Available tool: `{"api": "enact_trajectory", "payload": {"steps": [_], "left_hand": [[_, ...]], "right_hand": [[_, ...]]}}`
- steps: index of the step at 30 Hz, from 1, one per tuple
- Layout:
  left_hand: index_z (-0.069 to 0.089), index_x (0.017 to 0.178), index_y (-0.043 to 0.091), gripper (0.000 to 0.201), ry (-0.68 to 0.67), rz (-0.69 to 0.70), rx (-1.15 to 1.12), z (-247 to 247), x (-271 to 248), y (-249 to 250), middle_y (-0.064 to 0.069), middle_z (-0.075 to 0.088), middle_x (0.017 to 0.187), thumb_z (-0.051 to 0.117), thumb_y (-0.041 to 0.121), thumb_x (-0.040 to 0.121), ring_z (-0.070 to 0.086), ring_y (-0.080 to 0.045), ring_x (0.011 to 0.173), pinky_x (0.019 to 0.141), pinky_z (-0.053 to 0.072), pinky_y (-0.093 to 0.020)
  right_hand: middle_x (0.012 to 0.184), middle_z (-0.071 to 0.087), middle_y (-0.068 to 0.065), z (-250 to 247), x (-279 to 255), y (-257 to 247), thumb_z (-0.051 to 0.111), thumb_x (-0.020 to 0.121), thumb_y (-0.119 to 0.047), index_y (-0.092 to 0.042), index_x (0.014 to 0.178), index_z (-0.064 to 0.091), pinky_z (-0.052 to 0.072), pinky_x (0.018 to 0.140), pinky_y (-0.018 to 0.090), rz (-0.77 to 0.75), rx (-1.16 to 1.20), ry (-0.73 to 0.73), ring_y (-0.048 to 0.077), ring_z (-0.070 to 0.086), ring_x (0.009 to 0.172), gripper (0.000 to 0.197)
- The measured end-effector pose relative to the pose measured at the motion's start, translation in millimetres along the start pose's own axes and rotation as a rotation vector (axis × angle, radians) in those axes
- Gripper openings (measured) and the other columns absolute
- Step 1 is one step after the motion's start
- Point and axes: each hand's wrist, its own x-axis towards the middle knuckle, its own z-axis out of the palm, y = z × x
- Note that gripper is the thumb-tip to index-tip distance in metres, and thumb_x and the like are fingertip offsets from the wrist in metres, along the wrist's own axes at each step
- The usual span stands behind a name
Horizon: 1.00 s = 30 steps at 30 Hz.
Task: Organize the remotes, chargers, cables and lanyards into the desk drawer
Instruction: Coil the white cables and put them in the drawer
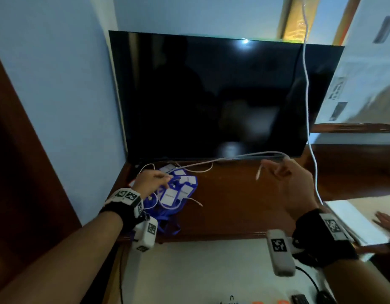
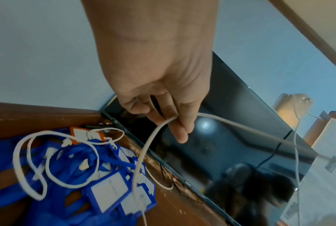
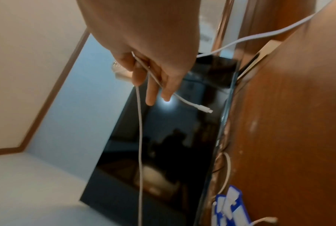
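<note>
A white cable (image 1: pixel 244 156) is stretched in the air between both hands, running in front of the lower edge of the dark television screen. Its left stretch is pinched in the left hand (image 1: pixel 148 181) above the lanyards; near its other end the right hand (image 1: pixel 292 185) pinches it, and the short tail with a white plug (image 3: pixel 204 108) hangs free below the fingers. The lanyards (image 1: pixel 174 194), blue straps with blue-framed white card holders, lie in a loose heap at the back left corner of the wooden desk (image 1: pixel 233 205). More thin white cable (image 2: pixel 35 168) loops over the heap, one plug end lying on the wood just beside it
</note>
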Motion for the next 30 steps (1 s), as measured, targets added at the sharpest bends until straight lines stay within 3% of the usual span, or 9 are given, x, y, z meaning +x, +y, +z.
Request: {"api": "enact_trajectory", "payload": {"steps": [2,4,9,13,16,19,22,25,30], "left_hand": [[0.076,0.078,0.015,0.017,0.009,0.002,0.003,-6,10,1,-0.001,0.074,0.075,0.070,0.028,0.086,0.067,-0.017,0.083,0.084,0.047,-0.031],[0.076,0.076,0.014,0.018,0.012,0.015,-0.012,-7,15,8,-0.001,0.074,0.078,0.071,0.028,0.085,0.066,-0.016,0.083,0.083,0.048,-0.032],[0.073,0.086,0.014,0.009,0.062,0.058,-0.262,6,12,51,-0.017,0.073,0.087,0.065,0.018,0.090,0.065,-0.015,0.073,0.075,0.050,-0.032],[0.071,0.101,0.010,0.016,0.047,0.217,-0.250,20,-6,88,-0.012,0.070,0.085,0.060,0.018,0.092,0.063,-0.016,0.079,0.079,0.051,-0.033],[0.074,0.093,0.013,0.013,-0.008,0.330,-0.210,29,-25,116,-0.002,0.070,0.074,0.063,0.019,0.090,0.060,-0.001,0.064,0.071,0.047,-0.024],[0.076,0.088,0.012,0.015,-0.120,0.431,-0.060,38,-49,135,0.000,0.068,0.066,0.068,0.024,0.087,0.062,-0.007,0.058,0.063,0.052,-0.025],[0.076,0.086,0.018,0.014,-0.198,0.491,0.070,45,-72,139,0.002,0.067,0.063,0.069,0.030,0.085,0.064,-0.012,0.060,0.067,0.055,-0.034],[0.075,0.086,0.022,0.014,-0.228,0.507,0.134,46,-89,126,0.004,0.067,0.063,0.068,0.034,0.085,0.061,-0.007,0.058,0.063,0.053,-0.033],[0.069,0.082,0.023,0.016,-0.323,0.298,0.169,32,-99,70,0.001,0.067,0.069,0.063,0.036,0.089,0.061,-0.014,0.061,0.064,0.052,-0.032]], "right_hand": [[0.091,0.069,0.020,-29,6,16,0.052,0.094,0.001,-0.014,0.070,0.062,0.051,0.067,0.011,0.049,-0.031,0.077,0.011,0.070,0.076,0.030],[0.083,0.069,0.023,-55,13,33,0.052,0.089,0.001,0.000,0.067,0.053,0.054,0.071,0.027,0.107,-0.097,0.116,0.024,0.071,0.089,0.023],[0.089,0.065,0.022,-70,-6,46,0.051,0.094,-0.006,0.001,0.088,0.062,0.049,0.061,0.034,0.370,-0.504,-0.091,0.029,0.059,0.072,0.014],[0.086,0.067,0.017,-52,-21,55,0.056,0.095,-0.016,-0.004,0.110,0.058,0.056,0.056,0.035,0.480,-0.712,-0.209,0.029,0.066,0.065,0.019],[0.110,0.060,0.007,-28,-31,51,0.068,0.088,-0.027,-0.013,0.133,0.044,0.055,0.064,0.032,0.400,-0.749,-0.263,0.024,0.065,0.085,0.052],[0.125,0.046,-0.006,-2,-50,37,0.077,0.078,-0.029,-0.024,0.143,0.033,0.049,0.078,0.028,0.087,-0.657,-0.333,0.013,0.052,0.108,0.079],[0.114,0.060,-0.010,17,-72,32,0.075,0.080,-0.020,-0.018,0.130,0.049,0.054,0.077,0.023,-0.068,-0.483,-0.571,0.005,0.061,0.099,0.056],[0.066,0.060,-0.007,26,-84,34,0.061,0.090,-0.012,-0.001,0.087,0.062,0.047,0.054,0.018,0.048,-0.293,-0.648,0.006,0.056,0.058,0.011],[0.050,0.036,-0.005,10,-76,38,0.056,0.092,-0.007,-0.014,0.060,0.046,0.032,0.044,0.023,0.199,-0.125,-0.524,0.012,0.030,0.043,0.035]]}}
